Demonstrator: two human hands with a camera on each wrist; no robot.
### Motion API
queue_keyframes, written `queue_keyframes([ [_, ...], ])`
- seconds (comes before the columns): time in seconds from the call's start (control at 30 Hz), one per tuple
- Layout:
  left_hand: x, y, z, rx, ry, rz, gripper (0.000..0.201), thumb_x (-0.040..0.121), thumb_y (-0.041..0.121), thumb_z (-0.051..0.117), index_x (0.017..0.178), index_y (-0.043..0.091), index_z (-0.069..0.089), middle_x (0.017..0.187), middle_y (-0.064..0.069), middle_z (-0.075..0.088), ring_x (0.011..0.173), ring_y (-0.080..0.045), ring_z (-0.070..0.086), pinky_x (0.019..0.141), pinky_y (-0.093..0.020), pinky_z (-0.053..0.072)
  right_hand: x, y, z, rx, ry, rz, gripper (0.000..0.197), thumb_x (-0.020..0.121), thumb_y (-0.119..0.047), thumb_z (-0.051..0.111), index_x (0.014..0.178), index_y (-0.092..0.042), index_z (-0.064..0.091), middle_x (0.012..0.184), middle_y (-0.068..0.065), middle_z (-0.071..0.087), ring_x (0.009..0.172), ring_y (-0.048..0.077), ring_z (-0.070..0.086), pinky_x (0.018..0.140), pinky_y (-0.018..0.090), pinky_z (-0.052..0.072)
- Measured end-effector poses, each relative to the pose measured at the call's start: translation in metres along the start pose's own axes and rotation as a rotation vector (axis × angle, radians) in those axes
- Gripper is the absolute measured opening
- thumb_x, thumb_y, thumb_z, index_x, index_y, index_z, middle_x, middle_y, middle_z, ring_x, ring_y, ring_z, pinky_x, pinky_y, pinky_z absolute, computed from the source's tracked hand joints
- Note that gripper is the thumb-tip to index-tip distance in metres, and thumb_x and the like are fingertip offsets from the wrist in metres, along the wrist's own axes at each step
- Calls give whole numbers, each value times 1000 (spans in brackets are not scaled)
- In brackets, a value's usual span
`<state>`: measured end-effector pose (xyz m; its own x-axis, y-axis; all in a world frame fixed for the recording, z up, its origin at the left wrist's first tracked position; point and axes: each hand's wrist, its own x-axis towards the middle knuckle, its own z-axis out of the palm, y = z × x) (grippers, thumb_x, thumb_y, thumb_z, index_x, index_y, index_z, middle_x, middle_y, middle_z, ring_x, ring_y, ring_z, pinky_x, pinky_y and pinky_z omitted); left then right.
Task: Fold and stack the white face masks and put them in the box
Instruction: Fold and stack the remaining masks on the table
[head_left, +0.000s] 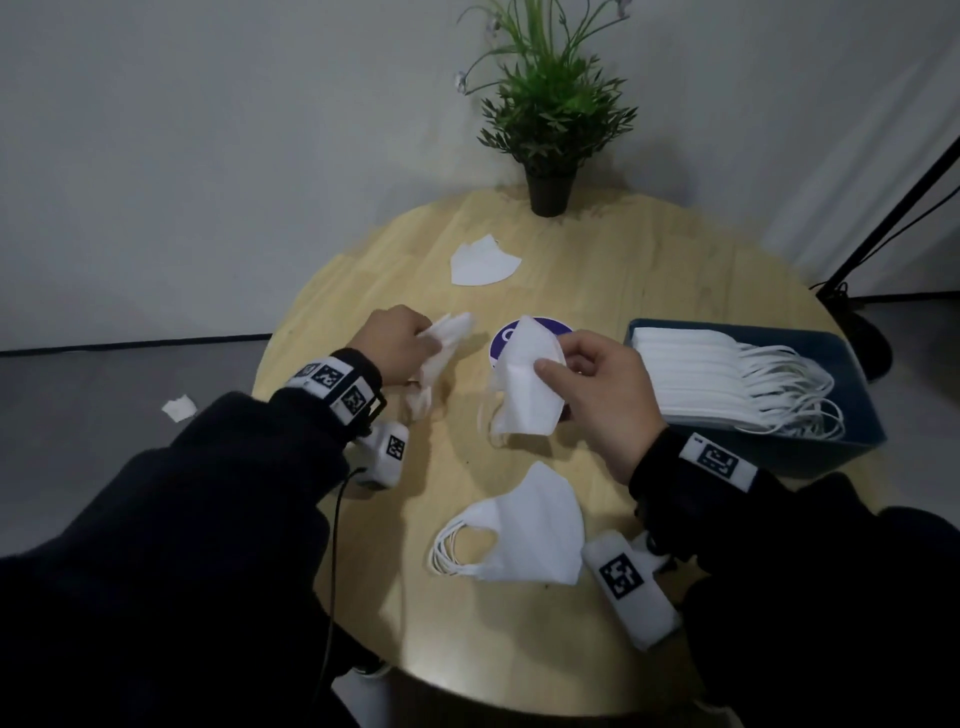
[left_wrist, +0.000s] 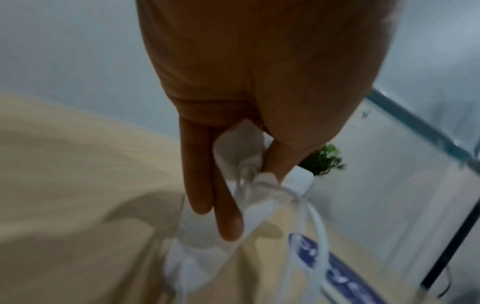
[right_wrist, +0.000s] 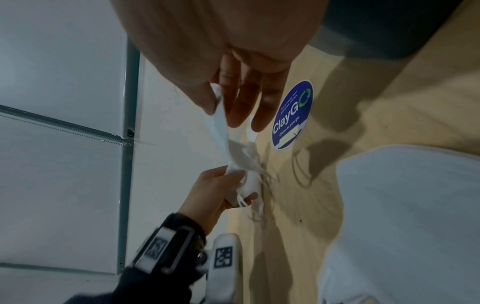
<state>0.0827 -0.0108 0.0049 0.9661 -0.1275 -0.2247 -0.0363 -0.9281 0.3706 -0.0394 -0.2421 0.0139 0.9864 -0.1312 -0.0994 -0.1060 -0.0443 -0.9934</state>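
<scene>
My left hand (head_left: 423, 338) grips a crumpled white mask (head_left: 447, 338) by its upper end, just above the round wooden table (head_left: 363, 270). In the left wrist view, my left hand (left_wrist: 249, 195) has that mask (left_wrist: 241, 148) and its ear loops bunched between thumb and fingers. My right hand (head_left: 553, 358) pinches a folded white mask (head_left: 524, 395) at its edge and holds it upright over the table's middle. The right wrist view shows my right hand (right_wrist: 221, 115) with this mask (right_wrist: 221, 131) between thumb and fingers. The blue box (head_left: 852, 364) at the right holds several stacked masks (head_left: 701, 374).
A pile of folded masks (head_left: 519, 530) lies near the front edge and one more mask (head_left: 480, 260) lies farther back. A round purple sticker (head_left: 556, 326) marks the table's centre. A potted plant (head_left: 550, 130) stands at the back. A white scrap (head_left: 179, 408) lies on the floor.
</scene>
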Motion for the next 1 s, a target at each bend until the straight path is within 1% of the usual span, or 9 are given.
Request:
queue_keyframes([
  [0.07,-18,7,-3,-232,80,11,40,102,27,57,65,11,51,55,2,49,53,-18,47,55,-30,34,-3,-3,-2,34,27,19,12,93,-4,70,104,-9,70,74,7,67,63,13,64,48,25,50],
  [0.23,-55,11,-13,-985,80,-120,27,106,27,57,94,7,71,75,-8,75,66,-25,75,61,-37,60,-8,-7,-5,54,114,-17,16,93,-8,71,102,-20,69,83,22,68,71,21,66,53,29,53],
  [0.4,-43,-18,-15,-297,123,-153,27,98,24,56,91,4,73,83,-13,71,71,-28,63,64,-36,50,-8,-4,-12,23,161,-22,6,95,-18,69,93,-14,74,92,17,75,76,19,66,67,32,50],
  [0.57,-35,-34,-40,-291,-54,-111,17,93,22,67,83,12,76,71,-3,68,63,-22,62,59,-30,47,-4,-3,-13,56,178,-3,10,100,-15,65,95,-8,71,70,-3,64,65,10,56,58,22,45],
  [0.67,-29,-47,-35,-54,-173,-164,17,88,34,77,99,23,71,94,-1,73,79,-20,68,67,-32,51,-4,-5,-11,62,147,5,7,100,-14,65,101,-8,70,69,-2,65,64,11,59,59,24,47],
  [0.77,-24,-53,-26,90,-45,-117,43,80,35,86,115,32,61,112,3,63,98,-19,61,79,-34,47,-7,-7,-7,35,113,-13,17,98,-6,65,113,-16,62,54,-10,62,50,4,59,45,20,45],
  [0.83,-29,-43,-28,49,31,7,32,78,27,89,100,31,66,108,4,63,96,-18,61,78,-32,45,-8,-6,-5,12,105,-21,18,98,-5,65,111,-16,60,49,-11,56,46,3,52,44,19,42],
  [0.9,-39,-32,-29,43,-48,66,21,77,25,88,84,30,69,93,6,70,88,-16,65,72,-31,47,-7,-2,-5,4,95,-14,9,97,-7,66,102,-15,68,54,-10,55,50,6,49,49,22,42],
  [1.0,-57,-20,-15,217,-323,42,26,71,39,92,85,26,74,83,6,74,82,-16,68,71,-33,54,-6,1,-4,-5,66,7,15,99,-3,62,105,-12,72,54,-18,55,55,5,50,55,26,46],
])
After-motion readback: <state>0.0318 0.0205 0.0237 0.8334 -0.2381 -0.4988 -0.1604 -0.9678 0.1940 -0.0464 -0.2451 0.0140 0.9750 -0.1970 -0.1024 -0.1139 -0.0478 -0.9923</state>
